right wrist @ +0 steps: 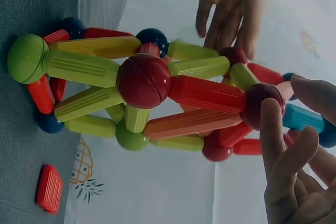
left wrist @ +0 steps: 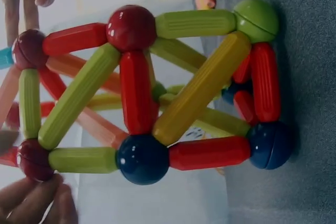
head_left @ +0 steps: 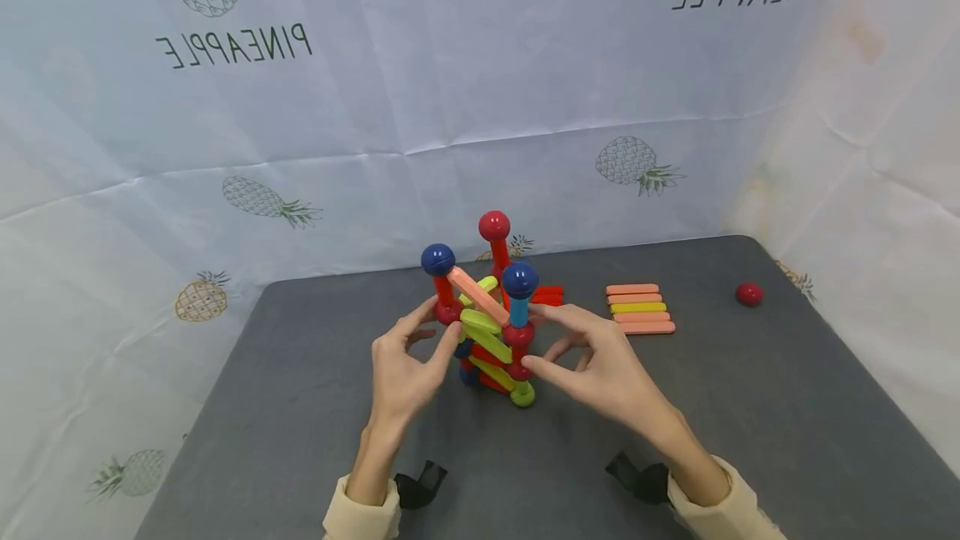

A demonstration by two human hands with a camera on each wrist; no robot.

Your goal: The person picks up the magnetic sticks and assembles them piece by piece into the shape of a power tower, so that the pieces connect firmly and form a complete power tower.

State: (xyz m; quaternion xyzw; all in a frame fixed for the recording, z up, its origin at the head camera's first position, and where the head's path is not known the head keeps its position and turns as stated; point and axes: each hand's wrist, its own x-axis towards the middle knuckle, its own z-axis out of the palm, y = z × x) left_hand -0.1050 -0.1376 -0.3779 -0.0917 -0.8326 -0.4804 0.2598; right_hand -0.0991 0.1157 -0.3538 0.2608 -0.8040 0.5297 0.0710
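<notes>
A tower of coloured magnetic sticks and balls (head_left: 487, 344) stands upright on the dark table, its lowest balls resting on the surface. My left hand (head_left: 405, 373) pinches the dark red ball (left wrist: 37, 158) at the tower's upper left, thumb in front and fingers behind. On the other side, my right hand (head_left: 600, 365) holds the upper right, its fingers around the red ball (right wrist: 262, 106) below a light blue stick (right wrist: 303, 117). Blue balls (head_left: 438, 259) top the two near columns, and a red ball (head_left: 494, 226) tops the far one. A slanting orange stick (head_left: 480, 297) links the near columns.
Orange and yellow sticks (head_left: 639, 307) lie in a row right of the tower, with red sticks (head_left: 549, 296) just behind it. A loose red ball (head_left: 748, 294) sits near the table's right edge. A pineapple-print cloth (head_left: 465, 90) hangs behind the table (head_left: 300, 440).
</notes>
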